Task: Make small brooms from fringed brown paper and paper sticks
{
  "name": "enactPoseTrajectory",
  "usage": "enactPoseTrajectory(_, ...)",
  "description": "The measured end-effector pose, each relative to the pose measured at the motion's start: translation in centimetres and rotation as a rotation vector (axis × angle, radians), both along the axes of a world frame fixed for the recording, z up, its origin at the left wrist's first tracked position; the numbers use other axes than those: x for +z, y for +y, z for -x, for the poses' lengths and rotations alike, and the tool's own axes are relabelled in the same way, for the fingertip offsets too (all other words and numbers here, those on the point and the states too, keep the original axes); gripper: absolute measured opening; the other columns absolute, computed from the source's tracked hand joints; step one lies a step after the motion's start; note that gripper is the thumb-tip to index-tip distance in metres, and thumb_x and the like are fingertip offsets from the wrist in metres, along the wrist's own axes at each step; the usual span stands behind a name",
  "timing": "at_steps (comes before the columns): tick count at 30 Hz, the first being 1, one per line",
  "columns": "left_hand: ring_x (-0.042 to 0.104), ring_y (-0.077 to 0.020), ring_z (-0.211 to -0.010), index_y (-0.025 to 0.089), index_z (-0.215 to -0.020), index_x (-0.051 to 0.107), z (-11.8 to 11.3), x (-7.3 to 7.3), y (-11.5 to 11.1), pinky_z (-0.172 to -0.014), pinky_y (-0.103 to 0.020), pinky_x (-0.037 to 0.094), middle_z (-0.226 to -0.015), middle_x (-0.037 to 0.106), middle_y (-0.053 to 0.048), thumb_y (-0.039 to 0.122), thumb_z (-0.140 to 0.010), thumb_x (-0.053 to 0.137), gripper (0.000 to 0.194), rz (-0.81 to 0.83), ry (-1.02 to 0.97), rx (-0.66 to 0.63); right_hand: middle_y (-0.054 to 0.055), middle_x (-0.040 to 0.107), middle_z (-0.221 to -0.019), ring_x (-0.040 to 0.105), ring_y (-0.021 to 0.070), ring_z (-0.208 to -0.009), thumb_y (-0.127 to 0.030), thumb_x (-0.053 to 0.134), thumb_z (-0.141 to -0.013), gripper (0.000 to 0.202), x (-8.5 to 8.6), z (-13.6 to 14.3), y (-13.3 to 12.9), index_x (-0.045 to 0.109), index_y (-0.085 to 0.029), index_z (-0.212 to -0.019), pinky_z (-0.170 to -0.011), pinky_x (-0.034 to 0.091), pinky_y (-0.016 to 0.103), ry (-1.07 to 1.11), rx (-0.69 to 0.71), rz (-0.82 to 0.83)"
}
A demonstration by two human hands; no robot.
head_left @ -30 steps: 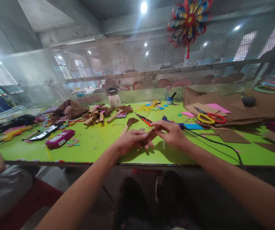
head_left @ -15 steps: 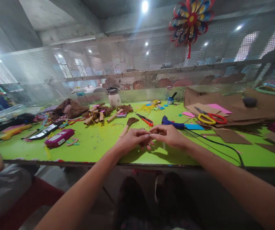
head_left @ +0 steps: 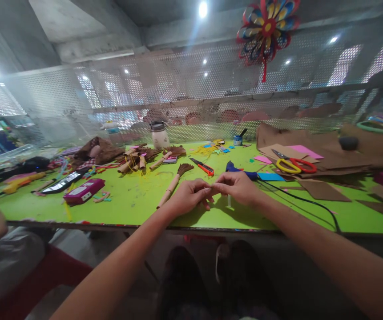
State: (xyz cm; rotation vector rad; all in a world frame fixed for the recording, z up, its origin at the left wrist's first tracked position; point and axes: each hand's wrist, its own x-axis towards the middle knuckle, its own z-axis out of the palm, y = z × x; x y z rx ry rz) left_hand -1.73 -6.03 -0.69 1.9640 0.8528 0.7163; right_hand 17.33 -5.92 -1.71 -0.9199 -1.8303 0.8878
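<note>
Above the lime-green table (head_left: 118, 211), near its front edge, the left hand (head_left: 191, 195) and right hand (head_left: 239, 189) meet in narrow fingertip pinches; I cannot tell what, if anything, they hold. The tan rolled-paper stick with dark-brown fringe (head_left: 169, 191) lies beside the left hand, plain end toward that edge, and the blue plastic glue gun (head_left: 251, 174) lies just beyond the right. Light, even fingertip pressure and steady wrists would probably serve best.
</note>
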Motion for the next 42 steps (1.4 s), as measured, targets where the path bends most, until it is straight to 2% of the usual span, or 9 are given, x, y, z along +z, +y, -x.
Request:
enactPoseTrajectory(8, 0.060, -0.0117, -0.057, 0.013, -0.066, 0.061, 0.2, 0.9, -0.4, -0.059, -0.022, 0.044, -0.060, 0.066, -0.004, 0.036, -0.083, 0.052, 0.030, -0.120, 0.045, 0.089, -0.001, 0.053, -0.050, 0.044, 0.0086, -0.046, -0.041, 0.059, -0.077, 0.029, 0.1, -0.5, 0.2, 0.063, -0.013, -0.068, -0.045, 0.033, 0.022, -0.019, -0.030, -0.024)
enactPoseTrajectory(14, 0.055, -0.0082, -0.047, 0.011, -0.070, 0.060, 1.1, 1.0, -0.1, -0.048, -0.019, 0.038, -0.061, 0.066, -0.005, 0.039, -0.085, 0.050, 0.033, -0.010, 0.045, 0.050, -0.002, 0.051, -0.047, 0.041, 0.0074, -0.041, -0.043, 0.057, -0.078, 0.033, 0.6, -0.7, 0.1, 0.058, -0.014, -0.063, -0.043, 0.031, 0.022, 0.027, -0.006, 0.045)
enactPoseTrajectory(20, 0.052, -0.0078, -0.039, 0.013, -0.072, 0.052, 1.3, 0.9, -0.3, -0.042, -0.020, 0.038, -0.063, 0.067, -0.006, 0.048, -0.084, 0.047, 0.037, 0.132, 0.075, -0.005, -0.002, 0.051, -0.047, 0.043, 0.0076, -0.043, -0.044, 0.059, -0.076, 0.032, 0.1, -0.7, 0.6, 0.059, -0.013, -0.065, -0.045, 0.034, 0.022, 0.039, 0.025, 0.095)
enactPoseTrajectory(23, 0.050, -0.0064, -0.036, 0.013, -0.072, 0.050, 1.3, 1.0, -0.4, -0.040, -0.019, 0.036, -0.062, 0.066, -0.005, 0.049, -0.084, 0.046, 0.038, 0.125, 0.110, -0.004, -0.001, 0.053, -0.051, 0.046, 0.0083, -0.048, -0.042, 0.062, -0.074, 0.031, -0.2, -0.7, 0.9, 0.062, -0.011, -0.071, -0.049, 0.036, 0.022, 0.037, 0.089, 0.122)
enactPoseTrajectory(28, 0.048, -0.0056, -0.035, 0.014, -0.072, 0.048, 1.1, 1.0, -0.3, -0.041, -0.019, 0.035, -0.062, 0.066, -0.004, 0.046, -0.086, 0.044, 0.035, 0.102, 0.095, -0.038, -0.001, 0.052, -0.049, 0.044, 0.0077, -0.045, -0.041, 0.064, -0.073, 0.031, -0.2, -0.6, 0.8, 0.063, -0.011, -0.068, -0.046, 0.034, 0.022, 0.064, 0.074, 0.121)
enactPoseTrajectory(31, 0.047, -0.0058, -0.037, 0.014, -0.070, 0.049, 1.1, 1.0, -0.1, -0.042, -0.019, 0.035, -0.059, 0.064, -0.003, 0.044, -0.086, 0.046, 0.034, 0.070, 0.075, -0.009, 0.000, 0.054, -0.051, 0.045, 0.0074, -0.044, -0.043, 0.064, -0.073, 0.033, 0.2, -0.7, 0.5, 0.061, -0.011, -0.064, -0.045, 0.035, 0.022, 0.140, 0.091, 0.221)
enactPoseTrajectory(36, 0.048, -0.0056, -0.040, 0.014, -0.070, 0.051, 1.8, 0.8, 0.3, -0.044, -0.018, 0.035, -0.054, 0.060, 0.000, 0.043, -0.084, 0.051, 0.032, 0.180, -0.051, 0.015, 0.005, 0.062, -0.065, 0.054, 0.0110, -0.053, -0.042, 0.062, -0.076, 0.033, 0.7, -1.1, 0.4, 0.065, -0.010, -0.083, -0.049, 0.043, 0.024, 0.339, 0.236, 0.385)
enactPoseTrajectory(39, 0.047, -0.0051, -0.040, 0.014, -0.076, 0.051, 2.2, 0.7, 0.3, -0.043, -0.017, 0.033, -0.055, 0.059, 0.001, 0.042, -0.082, 0.054, 0.029, 0.302, -0.188, -0.049, 0.004, 0.063, -0.072, 0.057, 0.0124, -0.061, -0.038, 0.056, -0.082, 0.031, 0.8, -1.2, 0.4, 0.064, -0.014, -0.099, -0.059, 0.048, 0.029, 0.481, 0.324, 0.336)
enactPoseTrajectory(42, 0.048, -0.0055, -0.040, 0.013, -0.078, 0.052, 2.3, 0.8, 0.2, -0.043, -0.018, 0.034, -0.055, 0.059, 0.000, 0.041, -0.081, 0.058, 0.028, 0.414, -0.244, -0.137, 0.005, 0.065, -0.083, 0.059, 0.0132, -0.071, -0.031, 0.063, -0.079, 0.038, 0.8, -1.1, 0.0, 0.059, -0.019, -0.114, -0.068, 0.048, 0.031, 0.416, 0.390, 0.260)
